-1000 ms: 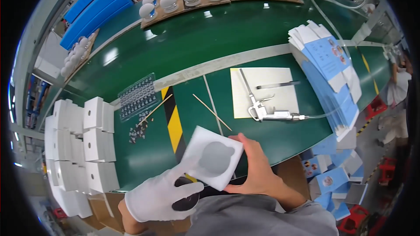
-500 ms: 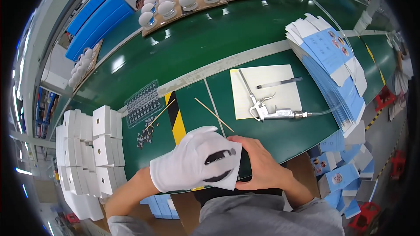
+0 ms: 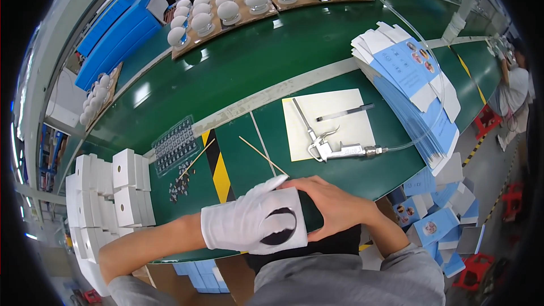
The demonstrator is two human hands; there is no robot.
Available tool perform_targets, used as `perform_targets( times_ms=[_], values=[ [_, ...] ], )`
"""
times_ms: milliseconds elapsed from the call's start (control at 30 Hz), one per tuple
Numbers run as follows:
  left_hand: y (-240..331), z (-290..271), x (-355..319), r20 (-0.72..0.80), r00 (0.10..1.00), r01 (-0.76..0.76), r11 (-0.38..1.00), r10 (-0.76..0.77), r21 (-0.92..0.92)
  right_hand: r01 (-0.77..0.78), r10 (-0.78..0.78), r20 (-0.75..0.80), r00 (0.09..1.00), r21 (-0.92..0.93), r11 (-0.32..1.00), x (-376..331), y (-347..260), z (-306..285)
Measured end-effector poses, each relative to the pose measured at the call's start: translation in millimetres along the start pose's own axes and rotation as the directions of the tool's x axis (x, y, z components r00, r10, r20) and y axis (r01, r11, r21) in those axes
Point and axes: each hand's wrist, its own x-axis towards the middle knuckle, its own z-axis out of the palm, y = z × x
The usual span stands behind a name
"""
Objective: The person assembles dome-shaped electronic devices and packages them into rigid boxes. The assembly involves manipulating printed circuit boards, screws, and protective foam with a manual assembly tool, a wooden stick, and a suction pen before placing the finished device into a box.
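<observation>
1. Left hand [image 3: 249, 224], wearing a white glove, is lying across a white square piece [image 3: 283, 224] with a dark round centre; its fingers are spread flat over the top rather than curled shut.
2. Right hand [image 3: 334, 207], bare, is gripping the same white square piece from the right, fingers wrapped around its edge.
3. The piece is sitting at the near edge of the green worktop [image 3: 255, 73], just in front of the person's torso.
4. Left of the hands, stacks of white boxes [image 3: 107, 192] are standing on the worktop edge.
5. Just beyond the hands, a thin wooden stick [image 3: 263, 157] is lying beside a yellow-and-black stripe [image 3: 218, 167].
6. Farther right, a metal air gun [image 3: 334, 148] is resting on a white sheet [image 3: 328, 124], with a pen [image 3: 345, 113] lying above it.
7. Blue-and-white flat cartons [image 3: 413, 85] are fanning out at right.
8. At the far side, white round lamps [image 3: 226, 11] are sitting on brown trays.
</observation>
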Motion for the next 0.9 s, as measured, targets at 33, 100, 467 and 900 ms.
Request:
perform_targets(
  times_ms=[33, 100, 467, 900],
  values=[
    [2.5, -0.1, 0.7, -0.009, 1.0, 0.026, 0.999, -0.026, 0.025, 0.017, -0.017, -0.011, 1.0, -0.001, 1.0, 0.4, 0.7, 1.2],
    [6.1, -0.4, 2.3, -0.013, 0.997, 0.076, 0.994, -0.075, 0.079, 0.007, -0.007, -0.015, 1.0, 0.011, 1.0, 0.6, -0.5, 1.2],
    [7.0, 8.7, 10.0, 0.083, 0.988, 0.096, 0.931, -0.133, 0.352, 0.023, -0.023, 0.006, 1.0, -0.034, 0.999, 0.3, 3.2, -0.3],
    [12.6, 10.9, 19.1, 0.121, 0.993, -0.064, 0.796, -0.011, 0.602, -0.014, 0.015, 0.018, 1.0, -0.046, 0.999, -1.4, 6.4, -0.2]
  ],
)
